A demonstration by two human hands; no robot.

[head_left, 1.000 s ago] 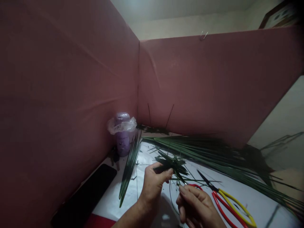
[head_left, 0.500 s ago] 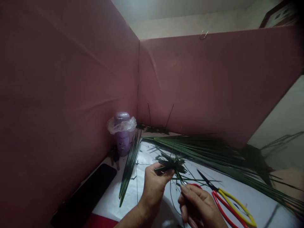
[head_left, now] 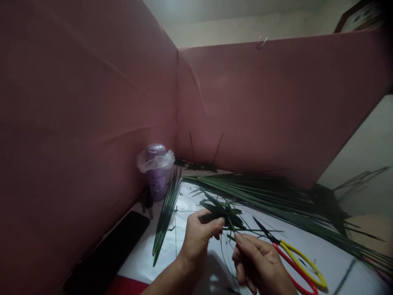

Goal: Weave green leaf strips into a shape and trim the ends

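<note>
My left hand (head_left: 201, 235) is closed around a folded palm-leaf piece (head_left: 225, 211), its dark green points fanning out above the thumb. Thumb and fingers of my right hand (head_left: 256, 256) pinch a narrow leaf strip (head_left: 232, 226) that hangs from this piece. The curled fingers hide the strip's lower end. Just right of my right hand lie large scissors (head_left: 278, 242), blades pointing up and left, with one red and one yellow handle. Thin leaf trimmings (head_left: 260, 230) are scattered on the white surface (head_left: 190, 205) behind and beneath my hands.
Long palm leaves (head_left: 245, 194) stretch along the back to the right. A shorter leaf bundle (head_left: 167, 219) lies left of my hands, near a purple bottle (head_left: 157, 182) with clear plastic around it. A black flat object (head_left: 113, 250) is at lower left. Pink panels (head_left: 260, 102) enclose the back and left.
The silver tip and red part seen by my right fingers are no longer visible there. My right fingers now pinch the leaf strip. The leaf piece has turned slightly; the view has shifted a little.
</note>
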